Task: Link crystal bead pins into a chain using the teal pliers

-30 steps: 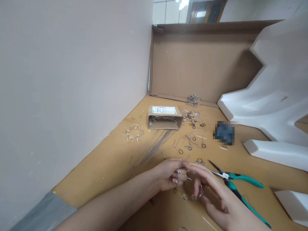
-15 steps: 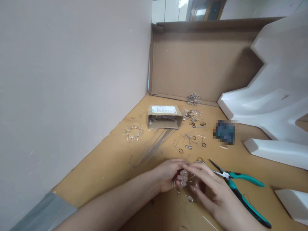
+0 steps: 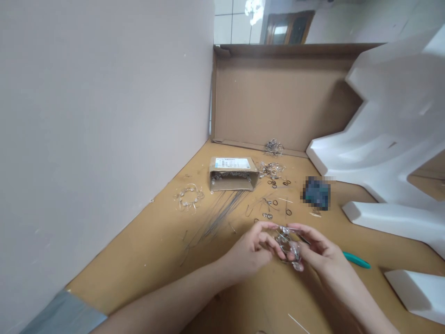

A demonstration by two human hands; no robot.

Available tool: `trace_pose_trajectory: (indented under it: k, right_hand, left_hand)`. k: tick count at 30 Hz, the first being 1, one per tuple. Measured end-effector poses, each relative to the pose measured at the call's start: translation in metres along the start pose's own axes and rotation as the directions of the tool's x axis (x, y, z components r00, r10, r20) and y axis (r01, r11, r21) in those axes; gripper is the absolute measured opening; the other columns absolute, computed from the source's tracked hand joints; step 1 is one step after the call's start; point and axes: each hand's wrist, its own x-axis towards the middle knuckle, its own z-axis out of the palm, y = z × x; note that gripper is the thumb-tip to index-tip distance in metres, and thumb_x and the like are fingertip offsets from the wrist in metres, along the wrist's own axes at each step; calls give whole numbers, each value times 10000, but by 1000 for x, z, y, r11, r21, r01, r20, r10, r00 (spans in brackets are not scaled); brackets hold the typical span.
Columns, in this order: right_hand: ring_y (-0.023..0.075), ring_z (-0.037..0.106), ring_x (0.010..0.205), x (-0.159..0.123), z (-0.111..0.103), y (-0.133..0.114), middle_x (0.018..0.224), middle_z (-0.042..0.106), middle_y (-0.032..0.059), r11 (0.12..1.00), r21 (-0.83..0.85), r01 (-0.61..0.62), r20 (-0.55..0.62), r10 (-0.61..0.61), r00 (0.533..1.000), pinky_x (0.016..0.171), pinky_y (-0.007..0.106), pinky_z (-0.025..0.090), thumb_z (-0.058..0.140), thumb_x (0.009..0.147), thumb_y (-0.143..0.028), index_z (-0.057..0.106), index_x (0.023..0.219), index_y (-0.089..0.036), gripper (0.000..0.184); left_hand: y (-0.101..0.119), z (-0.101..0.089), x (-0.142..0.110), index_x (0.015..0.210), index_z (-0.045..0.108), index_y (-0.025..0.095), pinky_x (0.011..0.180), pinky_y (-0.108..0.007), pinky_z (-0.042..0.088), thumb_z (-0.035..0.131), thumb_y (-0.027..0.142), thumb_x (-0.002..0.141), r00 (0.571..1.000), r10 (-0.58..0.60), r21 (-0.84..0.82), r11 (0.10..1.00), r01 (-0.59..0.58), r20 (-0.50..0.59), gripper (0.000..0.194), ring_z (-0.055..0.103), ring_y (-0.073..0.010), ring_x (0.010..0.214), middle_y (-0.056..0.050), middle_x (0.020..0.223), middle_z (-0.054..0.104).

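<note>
My left hand [image 3: 251,250] and my right hand [image 3: 318,253] meet just above the brown table [image 3: 146,250]. Both pinch a small piece of bent wire strung with clear beads [image 3: 289,245], which hangs between the fingertips. Teal-handled pliers [image 3: 355,260] lie on the table behind my right hand, mostly hidden by it. A finished ring of wire and clear beads [image 3: 187,195] rests further left near the wall.
A small open cardboard box [image 3: 232,173] lies at the back with thin straight wires [image 3: 219,214] fanning out of it. Loose metal rings [image 3: 274,204] and bead clusters [image 3: 273,147] are scattered around. White foam blocks [image 3: 385,139] fill the right side, a cardboard wall [image 3: 278,97] the back.
Both hands have lifted the beaded wire piece and drawn slightly apart. My right hand has shifted over the pliers, hiding their jaws. The view has tilted a little.
</note>
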Motion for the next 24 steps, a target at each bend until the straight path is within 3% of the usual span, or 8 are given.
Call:
trace_pose_trajectory:
  k: [7, 10, 13, 18, 21, 24]
  right_hand:
    - [122, 496, 439, -5, 5, -2, 505, 545, -50, 980, -174, 101, -167, -130, 977, 452, 254, 434, 650, 697, -360, 572, 1017, -207, 363]
    - [136, 537, 466, -5, 5, -2, 569, 592, -22, 949, -264, 171, -179, -222, 958, 448, 257, 450, 640, 703, -331, 590, 1010, -207, 335]
    - [145, 591, 521, -6, 5, -2, 717, 648, 26, 907, -338, 250, -196, -328, 924, 466, 259, 480, 610, 730, -313, 595, 1018, -209, 306]
    - [129, 630, 640, -10, 9, -2, 1050, 597, 82, 759, -516, 398, -157, -540, 827, 581, 258, 525, 543, 795, -267, 579, 1045, -233, 255]
    - [120, 625, 658, -11, 11, -2, 1090, 569, 77, 634, -631, 447, -105, -641, 760, 599, 252, 527, 528, 809, -231, 584, 1045, -237, 242]
    - [121, 623, 661, -10, 12, -3, 1080, 572, 79, 571, -677, 465, -67, -677, 733, 597, 251, 533, 526, 814, -217, 583, 1047, -231, 240]
  left_hand:
    - [-4, 1, -2, 1250, 334, 190, 770, -313, 407, 645, 162, 718, 999, -40, 21, 999, 39, 32, 616, 579, -141, 776, 0, 793, 575]
    - [-5, 3, -3, 1255, 309, 193, 792, -331, 410, 667, 167, 702, 999, -34, -7, 999, 34, 30, 660, 586, -149, 789, -2, 800, 581]
    - [-5, 6, -5, 1139, 351, 189, 815, -326, 403, 652, 179, 721, 999, 27, -12, 1000, -27, -20, 515, 584, -142, 791, -9, 793, 602]
    - [-5, 6, -8, 959, 399, 185, 817, -328, 392, 594, 277, 788, 996, 89, 4, 996, -89, -2, 275, 570, -144, 803, -25, 806, 612]
    - [-3, 7, -6, 910, 413, 172, 833, -347, 397, 580, 309, 790, 996, 83, -39, 996, -84, -8, 247, 580, -150, 791, -18, 780, 581]
    - [-1, 10, -4, 899, 401, 175, 789, -340, 426, 597, 247, 759, 994, 77, -63, 995, -82, -79, 252, 590, -137, 727, -5, 804, 536]
